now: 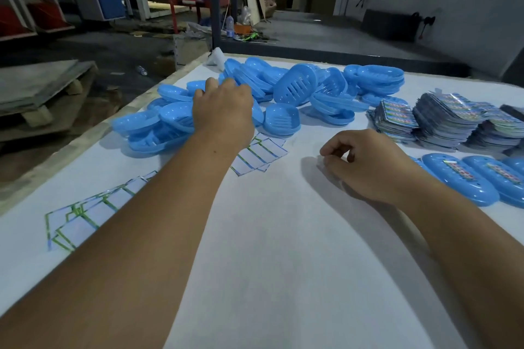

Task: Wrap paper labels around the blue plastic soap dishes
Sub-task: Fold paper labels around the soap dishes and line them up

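Soap dishes (295, 85), blue and loose, lie heaped across the far middle of the desk (283, 235), within an arm's stretch, so each new one can be drawn from the pile without shifting position. The left hand (222, 110) reaches into the near-left part of that heap, knuckles up and fingers curled down among the dishes; whether its grip has closed on one is hidden by the back of the hand. Just beside its wrist a fan of paper labels (259, 154) lies blank side up, and a second fan (85, 218) sits nearer the left edge, probably spread so single sheets peel off easily. The right hand (365, 167) rests on the bare desk, fingers curled loosely inward; it may pinch something small, but I cannot tell. Beside it on the right, finished dishes (459, 176) with printed bands lie in a row, kept apart from the raw heap. Behind them stand stacks of printed labels (448, 119).
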